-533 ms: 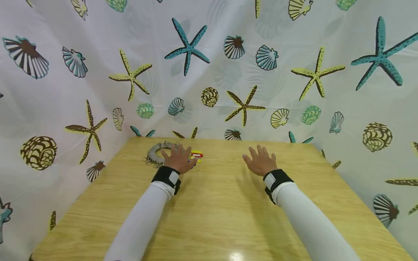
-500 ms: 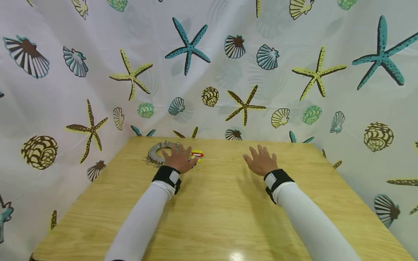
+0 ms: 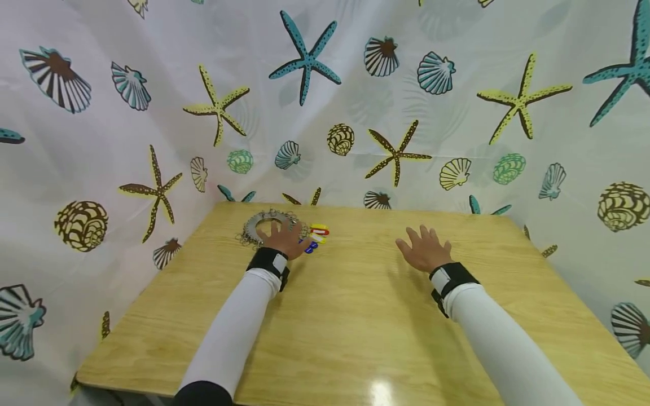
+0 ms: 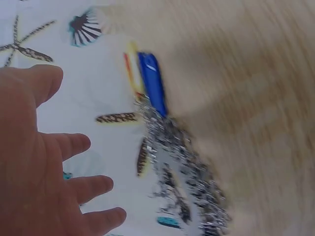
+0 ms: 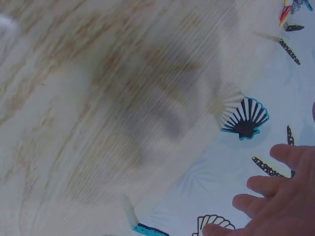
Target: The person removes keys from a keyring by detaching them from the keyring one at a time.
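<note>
Left hand [image 3: 285,239] hovering with fingers spread and relaxed over the round silvery metal ring of small chain links [image 3: 264,228], grasping nothing, with the bunch of blue, yellow and red plastic tags [image 3: 316,237] lying just beside its fingertips. Right hand [image 3: 424,250] hanging released, fingers splayed, well apart from them. Ring and tags lying at the far left of the light wooden table [image 3: 355,316], near the white seashell-and-starfish curtain [image 3: 152,113].

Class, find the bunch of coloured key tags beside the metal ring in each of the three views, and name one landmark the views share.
Head view: the coloured key tags lie at the table's far left, just right of the left hand and the metal ring.
Left wrist view: upper middle, blue tag foremost, blurred.
Right wrist view: only tips at the top right corner.
Shared landmark: the seashell curtain.
</note>
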The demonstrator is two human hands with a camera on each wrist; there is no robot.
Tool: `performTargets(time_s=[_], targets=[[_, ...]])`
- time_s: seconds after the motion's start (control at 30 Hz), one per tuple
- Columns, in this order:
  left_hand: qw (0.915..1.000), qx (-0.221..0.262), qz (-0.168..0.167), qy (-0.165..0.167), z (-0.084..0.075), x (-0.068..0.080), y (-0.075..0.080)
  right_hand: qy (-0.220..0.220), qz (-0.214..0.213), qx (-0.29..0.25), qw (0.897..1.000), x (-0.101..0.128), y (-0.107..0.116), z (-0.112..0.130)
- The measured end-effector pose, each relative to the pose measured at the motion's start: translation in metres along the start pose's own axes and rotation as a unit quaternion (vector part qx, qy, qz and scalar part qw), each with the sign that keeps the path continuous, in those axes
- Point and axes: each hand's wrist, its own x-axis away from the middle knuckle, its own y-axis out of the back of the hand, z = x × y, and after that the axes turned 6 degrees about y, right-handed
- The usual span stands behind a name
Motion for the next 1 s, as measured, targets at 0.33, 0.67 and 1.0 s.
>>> performTargets(time_s=[0.33, 0.67, 1.0], targets=[[0.9948, -0.039, 0.051, 0.079, 0.042, -0.019, -0.06, -0.01, 0.057, 0.002, 0.998, 0.007, -0.017, -0.017], [0.9913, -0.114, 0.049, 0.045, 0.017, -0.01, -0.042, -0.007, 0.101, -0.049, 0.994, 0.016, -0.021, -0.033], [0.9887, -0.132, 0.021, -0.069, -0.013, 0.032, -0.036, 0.076, 0.069, -0.081, 0.991, 0.01, -0.02, -0.015]])
